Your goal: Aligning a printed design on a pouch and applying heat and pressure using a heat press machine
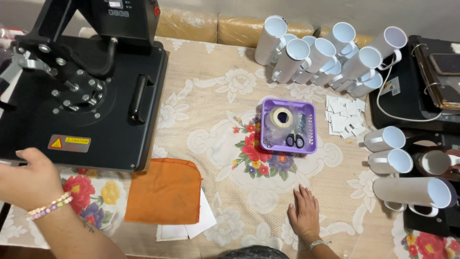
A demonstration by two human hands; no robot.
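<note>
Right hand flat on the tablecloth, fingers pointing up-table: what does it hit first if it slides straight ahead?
Most likely the purple basket holding the tape roll and scissors. The right hand lies flat on the floral tablecloth, with only bare cloth between fingertips and basket. The line is roughly aimed, so it could just graze the basket's front edge.

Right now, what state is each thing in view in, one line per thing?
left hand: open, resting on the heat press's front edge, holding nothing
right hand: flat, palm down on the tablecloth, empty
heat press: closed
purple basket: upright, holding tape roll and scissors
scissors: closed
white mugs: lying on their sides, stacked
orange cloth: spread flat over white paper sheets
</note>
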